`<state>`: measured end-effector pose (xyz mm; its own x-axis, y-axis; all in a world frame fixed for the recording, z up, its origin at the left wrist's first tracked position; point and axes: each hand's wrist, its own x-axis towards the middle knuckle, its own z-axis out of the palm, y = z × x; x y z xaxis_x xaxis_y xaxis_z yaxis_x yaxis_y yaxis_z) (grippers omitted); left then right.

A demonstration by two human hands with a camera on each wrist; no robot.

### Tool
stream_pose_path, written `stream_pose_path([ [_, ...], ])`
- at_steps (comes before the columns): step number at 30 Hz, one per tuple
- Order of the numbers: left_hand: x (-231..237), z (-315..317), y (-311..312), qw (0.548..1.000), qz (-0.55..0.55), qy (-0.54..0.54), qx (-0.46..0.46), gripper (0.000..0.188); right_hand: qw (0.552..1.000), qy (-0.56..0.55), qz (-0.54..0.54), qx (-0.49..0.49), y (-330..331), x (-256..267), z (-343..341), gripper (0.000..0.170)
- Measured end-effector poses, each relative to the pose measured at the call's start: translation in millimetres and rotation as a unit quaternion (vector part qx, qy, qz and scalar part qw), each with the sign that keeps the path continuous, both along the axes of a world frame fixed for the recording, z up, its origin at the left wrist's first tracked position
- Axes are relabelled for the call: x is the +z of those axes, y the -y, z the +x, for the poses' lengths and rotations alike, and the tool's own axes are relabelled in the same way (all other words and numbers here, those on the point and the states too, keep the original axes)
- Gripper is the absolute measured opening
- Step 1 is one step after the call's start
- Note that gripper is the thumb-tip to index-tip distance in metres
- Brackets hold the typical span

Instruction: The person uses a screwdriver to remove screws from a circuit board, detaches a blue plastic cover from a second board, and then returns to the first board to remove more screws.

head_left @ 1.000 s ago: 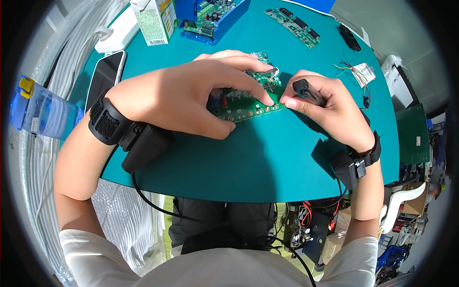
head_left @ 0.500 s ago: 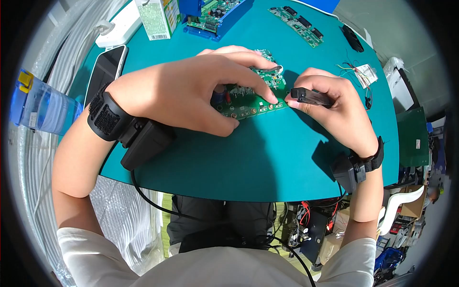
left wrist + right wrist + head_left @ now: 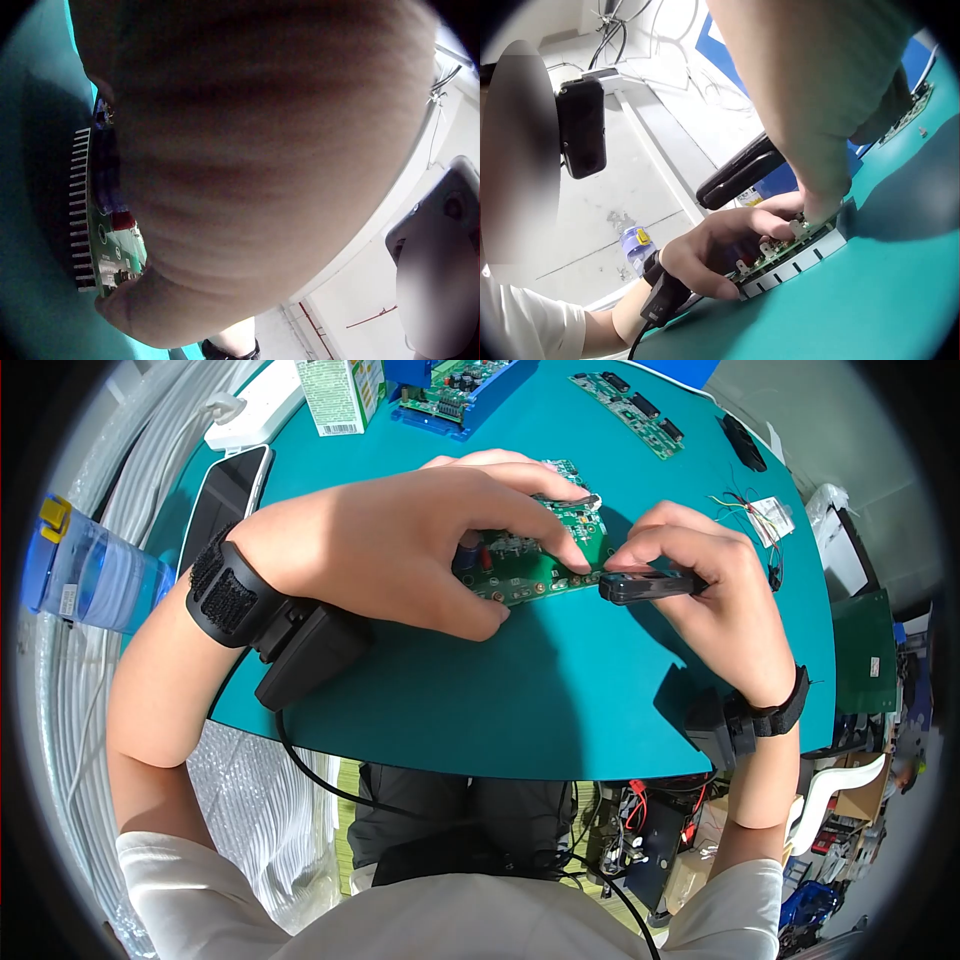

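Note:
A green circuit board (image 3: 525, 572) lies on the teal tabletop, its near edge lined with metal terminals. My left hand (image 3: 420, 550) arches over it and grips it, thumb at the near edge, index fingertip on top by the right end. In the left wrist view a row of metal pins (image 3: 80, 210) sticks out along one side. With my right hand (image 3: 705, 560) I hold a black tool (image 3: 645, 585) whose long handle points left across the board's right corner. Those fingertips are right at that corner; the tool's working end is hidden. A pale slotted strip (image 3: 802, 266) runs under the board's edge.
At the back stand a drink carton (image 3: 340, 395) and a blue housing (image 3: 470, 420) with another board inside. A smaller board (image 3: 630, 415), a black object (image 3: 743, 442) and a wired white packet (image 3: 770, 520) lie to the right. A phone (image 3: 228, 505) rests at left.
My right hand has rotated, and the black tool has swung from pointing toward the head camera to lying nearly level, pointing left. The left hand keeps its grip on the board.

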<state>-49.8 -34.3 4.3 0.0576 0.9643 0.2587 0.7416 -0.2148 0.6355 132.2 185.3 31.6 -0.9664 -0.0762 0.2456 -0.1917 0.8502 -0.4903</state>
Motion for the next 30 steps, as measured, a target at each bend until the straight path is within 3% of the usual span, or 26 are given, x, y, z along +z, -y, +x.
stream_pose_path([
  [7, 2.7, 1.6, 0.0, 1.000, -0.010, 0.002, 0.007, 0.058, 1.000, 0.014, 0.004, -0.023, 1.0, 1.8, 0.2, 0.013],
  [16, 1.9, 1.2, -0.1, 1.000, -0.004, -0.009, 0.007, 0.058, 0.996, 0.033, -0.065, -0.045, -3.6, 5.9, -1.8, 0.014],
  [18, 1.2, 0.9, 0.4, 1.000, 0.000, -0.004, 0.005, 0.058, 0.997, -0.009, -0.070, 0.024, -9.0, -3.0, -3.8, 0.018],
  [28, 2.4, 1.1, -1.2, 1.000, -0.002, -0.008, -0.003, 0.057, 0.999, 0.013, -0.051, 0.007, -1.9, 2.7, -3.3, 0.015],
  [30, 2.6, 1.6, -1.1, 1.000, -0.004, -0.007, 0.001, 0.057, 1.000, -0.020, -0.001, 0.020, -1.8, 2.2, -3.2, 0.013],
])
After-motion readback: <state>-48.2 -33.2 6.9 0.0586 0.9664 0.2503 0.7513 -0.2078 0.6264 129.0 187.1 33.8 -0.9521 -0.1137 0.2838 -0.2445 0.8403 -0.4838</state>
